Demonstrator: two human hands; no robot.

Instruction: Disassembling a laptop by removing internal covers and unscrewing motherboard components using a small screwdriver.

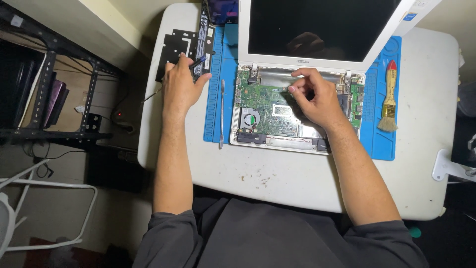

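Observation:
A white laptop point(277, 141) lies open on a blue work mat point(382, 144), its keyboard cover off and the green circuit board point(265, 101) with a round fan point(250, 119) exposed. My right hand point(317, 97) rests on the board near the hinge, fingers pinched together; whether they hold something small I cannot tell. My left hand point(181, 87) lies at the mat's left edge on a flat black battery pack point(203, 39), fingers closed around a dark thin tool with a blue tip point(198, 61).
A slim metal pry tool point(221, 114) lies on the mat left of the laptop. A wooden brush with a red end point(389, 97) lies at the right. A black plate point(173, 47) sits at the white table's point(277, 183) far left. A metal shelf stands left.

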